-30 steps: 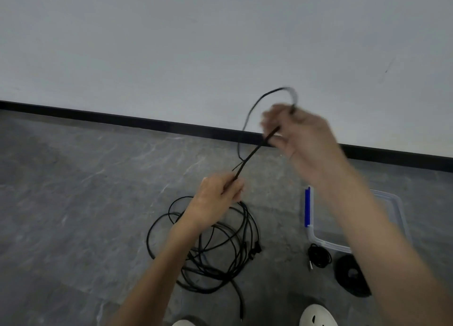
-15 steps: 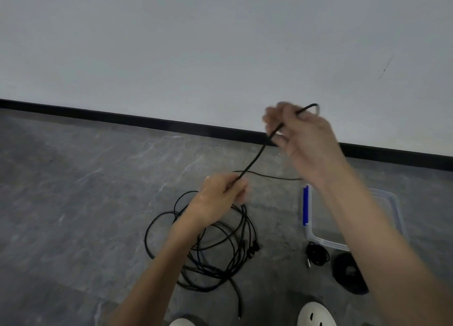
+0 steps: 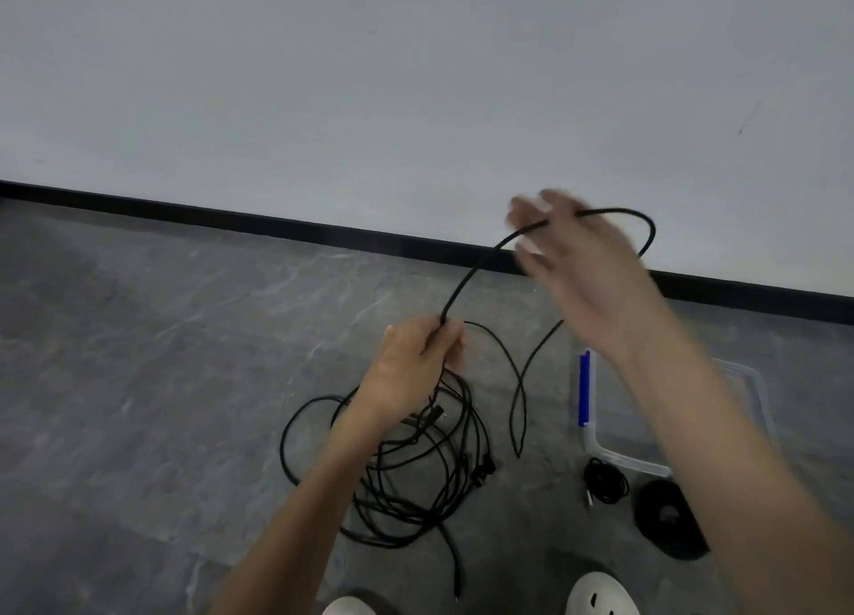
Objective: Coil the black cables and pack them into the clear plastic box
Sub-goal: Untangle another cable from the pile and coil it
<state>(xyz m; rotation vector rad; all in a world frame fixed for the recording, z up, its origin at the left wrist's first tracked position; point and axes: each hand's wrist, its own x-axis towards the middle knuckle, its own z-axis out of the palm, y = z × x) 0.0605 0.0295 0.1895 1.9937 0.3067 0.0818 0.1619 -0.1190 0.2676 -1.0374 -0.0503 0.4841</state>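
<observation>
My left hand (image 3: 418, 360) pinches a black cable (image 3: 476, 272) above a loose tangle of black cable (image 3: 406, 471) on the grey floor. The cable arcs up and right to my right hand (image 3: 577, 268), which is blurred and holds it between the fingers near the wall. Past that hand the cable bends round and drops in a long loop (image 3: 520, 411) toward the floor. The clear plastic box (image 3: 614, 455) with a blue clip lies on the floor to the right, partly hidden by my right forearm.
A small coiled black cable (image 3: 605, 480) and a thicker black coil (image 3: 665, 524) lie in front of the box. Two white shoes (image 3: 600, 596) show at the bottom edge. A black skirting strip (image 3: 277, 224) runs along the white wall.
My right hand has moved right and away from the left hand, drawing out a longer arc of cable. A hanging loop now drops between the hands. The left hand keeps its grip.
</observation>
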